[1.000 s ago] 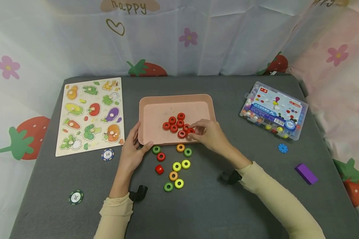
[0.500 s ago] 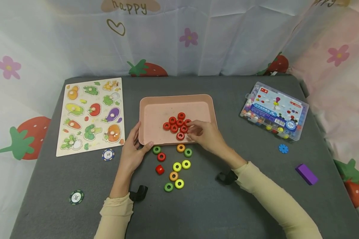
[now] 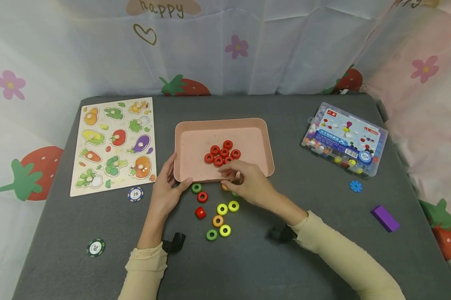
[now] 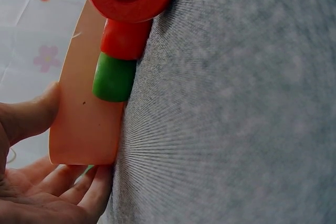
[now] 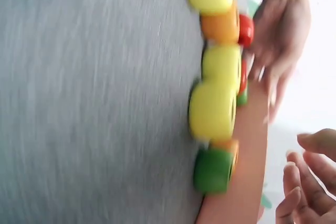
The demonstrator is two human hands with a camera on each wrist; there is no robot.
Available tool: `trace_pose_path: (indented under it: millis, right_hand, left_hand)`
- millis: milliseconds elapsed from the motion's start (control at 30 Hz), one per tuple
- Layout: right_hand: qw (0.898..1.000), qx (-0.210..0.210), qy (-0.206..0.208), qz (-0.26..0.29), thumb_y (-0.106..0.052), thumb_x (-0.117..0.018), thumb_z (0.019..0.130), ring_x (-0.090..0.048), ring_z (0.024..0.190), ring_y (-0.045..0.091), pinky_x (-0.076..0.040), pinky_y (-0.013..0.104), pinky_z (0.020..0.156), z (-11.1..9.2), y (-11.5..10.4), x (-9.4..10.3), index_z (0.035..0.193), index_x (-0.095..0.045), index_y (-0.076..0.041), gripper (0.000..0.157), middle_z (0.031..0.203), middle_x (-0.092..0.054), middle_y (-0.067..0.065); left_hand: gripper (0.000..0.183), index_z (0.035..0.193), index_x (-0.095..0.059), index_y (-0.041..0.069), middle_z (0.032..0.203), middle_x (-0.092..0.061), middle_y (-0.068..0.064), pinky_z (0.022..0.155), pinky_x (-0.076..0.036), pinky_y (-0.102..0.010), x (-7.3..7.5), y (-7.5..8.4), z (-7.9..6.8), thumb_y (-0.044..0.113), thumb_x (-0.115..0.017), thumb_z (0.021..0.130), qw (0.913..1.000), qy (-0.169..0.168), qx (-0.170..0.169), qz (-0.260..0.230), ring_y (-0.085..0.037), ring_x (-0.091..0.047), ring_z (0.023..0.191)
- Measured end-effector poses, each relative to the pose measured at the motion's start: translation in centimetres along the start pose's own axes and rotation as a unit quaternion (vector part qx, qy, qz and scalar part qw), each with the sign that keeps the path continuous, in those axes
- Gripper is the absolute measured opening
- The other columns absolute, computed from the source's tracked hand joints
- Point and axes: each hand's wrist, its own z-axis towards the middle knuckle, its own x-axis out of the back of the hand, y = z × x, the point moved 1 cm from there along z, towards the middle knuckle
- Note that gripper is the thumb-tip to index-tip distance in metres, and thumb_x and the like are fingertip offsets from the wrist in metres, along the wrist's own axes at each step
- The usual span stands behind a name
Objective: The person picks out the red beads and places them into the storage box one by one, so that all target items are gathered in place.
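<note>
A shallow pink tray [image 3: 195,135] lies at mid-table with several red rings [image 3: 227,144] bunched inside. My left hand [image 3: 165,191] grips its near left corner; in the left wrist view the thumb [image 4: 39,111] is at the rim and the fingers wrap the end. Over the tray's near rim hovers my right hand [image 3: 251,183], fingers loosely bent, hiding part of the ring pile. The right wrist view shows nothing between its thumb and fingers [image 5: 302,187]. In front of the tray lie yellow rings [image 3: 233,206], orange rings [image 3: 217,221], green rings [image 3: 211,235] and a red ring [image 3: 202,196].
A red bead [image 3: 200,213] lies by the loose rings. Left are a vegetable puzzle board [image 3: 113,150] and two poker chips [image 3: 135,194]. Right stand a clear plastic case [image 3: 345,139] of colored pieces, a blue toothed disc [image 3: 355,186] and a purple block [image 3: 385,218].
My right hand has moved left and nearer, from the pile's right side to over the tray's near rim. Some red rings have shifted slightly. The left hand has stayed on the corner.
</note>
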Motion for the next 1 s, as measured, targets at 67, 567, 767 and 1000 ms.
trace_pose_path:
  millis: [67, 567, 767, 1000]
  right_hand:
    - [1.000, 0.013, -0.022, 0.006, -0.007, -0.081, 0.082, -0.061, 0.077, 0.017, -0.052, 0.032, 0.065, -0.3, -0.6, -0.7, 0.110, -0.072, -0.007, 0.029, 0.095, -0.071, 0.002]
    - [0.977, 0.063, -0.179, -0.094, -0.023, -0.080, 0.086, -0.059, 0.115, 0.007, -0.051, 0.024, 0.095, -2.2, -2.4, -6.2, 0.128, -0.068, -0.020, 0.044, 0.127, -0.066, -0.005]
    - [0.980, 0.053, -0.173, -0.084, -0.021, -0.077, 0.090, -0.059, 0.090, 0.006, -0.050, 0.017, 0.075, -2.0, -2.3, -6.2, 0.128, -0.069, -0.017, 0.040, 0.118, -0.063, -0.005]
    - [0.992, 0.028, -0.118, -0.021, -0.017, -0.071, 0.094, -0.057, 0.098, 0.011, -0.053, 0.028, 0.083, -0.8, -1.5, -3.3, 0.130, -0.067, -0.012, 0.036, 0.119, -0.057, -0.003]
  left_hand:
    - [0.084, 0.159, -0.028, 0.021, 0.162, -0.033, -0.008, 0.118, -0.032, -0.046, 0.0, -0.1, 0.0, 0.013, -0.075, 0.090, 1.0000, 0.000, -0.001, 0.001, -0.028, -0.035, 0.148]
    - [0.087, 0.160, -0.024, 0.020, 0.163, -0.029, -0.009, 0.120, -0.029, -0.045, 0.2, -0.1, 0.0, 0.010, -0.074, 0.090, 0.9999, -0.007, -0.006, -0.014, -0.028, -0.032, 0.149]
    - [0.084, 0.160, -0.027, 0.020, 0.162, -0.032, -0.009, 0.119, -0.031, -0.046, 0.2, 0.0, -0.1, 0.012, -0.074, 0.091, 0.9999, -0.006, -0.008, -0.011, -0.028, -0.034, 0.148]
    - [0.084, 0.159, -0.028, 0.020, 0.161, -0.034, -0.010, 0.118, -0.033, -0.046, 0.1, -0.1, 0.1, 0.013, -0.076, 0.090, 1.0000, -0.001, -0.005, 0.001, -0.028, -0.035, 0.147]
